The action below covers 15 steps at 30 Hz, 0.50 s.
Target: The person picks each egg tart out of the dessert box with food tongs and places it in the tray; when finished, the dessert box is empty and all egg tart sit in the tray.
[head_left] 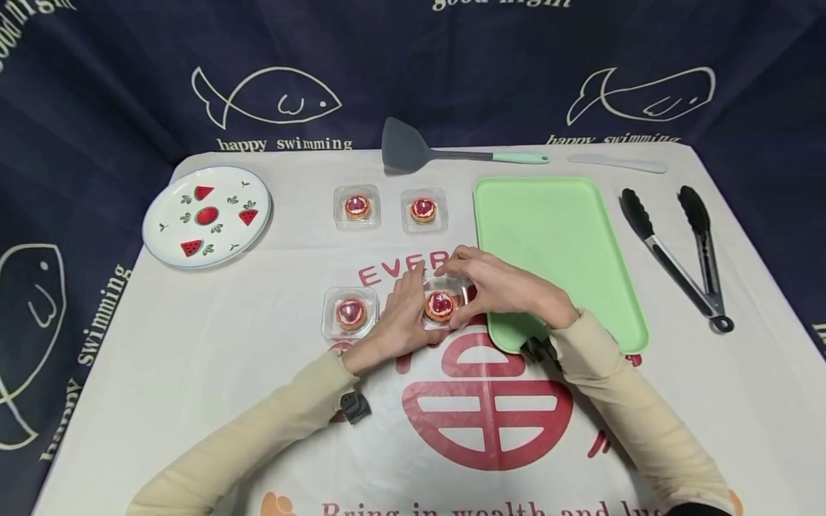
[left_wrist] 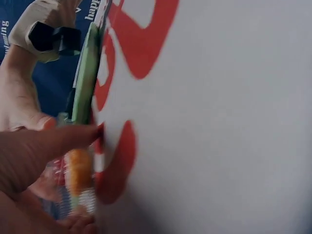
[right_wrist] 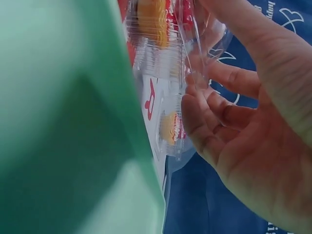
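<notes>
We see the green tray point(head_left: 548, 244), and we tell all places from it. The clear box point(head_left: 457, 284) is just beside the tray's left edge, with one small tart point(head_left: 440, 306) inside. The left hand point(head_left: 401, 315) lies on the side of the box away from the tray; its fingers are straight and pressed together along the wall, and its thumb is stretched out at the near side. The right hand point(head_left: 503, 285), partly over the tray's left edge, pinches the box with bent fingers at the far edge and the thumb at the near one. From the right wrist, the lid point(right_wrist: 191, 46) looks a little tilted, but we cannot tell if it is completely free.

We judge that this box is very light and its plastic thin, springy and rather slippery, so a strong squeeze could bend it or make it jump. The tart seems fragile, with a soft, glossy top. We would therefore hold the base low by two opposite walls, and take the lid only by its rim, near a corner, without pressing its middle.
</notes>
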Tool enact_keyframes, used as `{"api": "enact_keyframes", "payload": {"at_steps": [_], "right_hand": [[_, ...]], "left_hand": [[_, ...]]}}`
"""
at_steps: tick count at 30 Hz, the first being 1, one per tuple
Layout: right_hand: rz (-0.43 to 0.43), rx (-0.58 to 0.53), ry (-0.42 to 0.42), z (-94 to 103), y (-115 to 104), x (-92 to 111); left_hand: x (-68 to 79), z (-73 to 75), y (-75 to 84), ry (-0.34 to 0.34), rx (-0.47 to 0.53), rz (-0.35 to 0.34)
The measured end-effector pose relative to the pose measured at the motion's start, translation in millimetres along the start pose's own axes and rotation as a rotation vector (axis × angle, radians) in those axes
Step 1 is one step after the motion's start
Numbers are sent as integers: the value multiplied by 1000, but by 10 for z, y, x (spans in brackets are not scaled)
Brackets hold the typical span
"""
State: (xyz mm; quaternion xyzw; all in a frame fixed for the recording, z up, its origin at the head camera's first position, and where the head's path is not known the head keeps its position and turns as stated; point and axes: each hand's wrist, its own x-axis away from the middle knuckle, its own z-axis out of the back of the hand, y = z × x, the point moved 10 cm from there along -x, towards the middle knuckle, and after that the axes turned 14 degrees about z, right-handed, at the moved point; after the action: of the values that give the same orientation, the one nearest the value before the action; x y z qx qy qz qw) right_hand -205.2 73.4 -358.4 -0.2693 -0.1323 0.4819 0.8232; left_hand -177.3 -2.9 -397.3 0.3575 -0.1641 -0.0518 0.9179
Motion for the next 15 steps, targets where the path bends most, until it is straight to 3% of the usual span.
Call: {"api": "enact_keyframes", "payload": {"at_steps": [2,5,9,15], "right_hand": [[-7,-4,-5,-7,0,7],[-8,15,3,11,-17,26],[-14,39,27,51,-46,67],[20,6,77,83,-128,94]], "left_hand": [[32,30,6,-31,1,-7],[97,135,43,-24,-2,-55],[181,262,115,35,-74,-159],[285,323,188,126,-195,-273]]}}
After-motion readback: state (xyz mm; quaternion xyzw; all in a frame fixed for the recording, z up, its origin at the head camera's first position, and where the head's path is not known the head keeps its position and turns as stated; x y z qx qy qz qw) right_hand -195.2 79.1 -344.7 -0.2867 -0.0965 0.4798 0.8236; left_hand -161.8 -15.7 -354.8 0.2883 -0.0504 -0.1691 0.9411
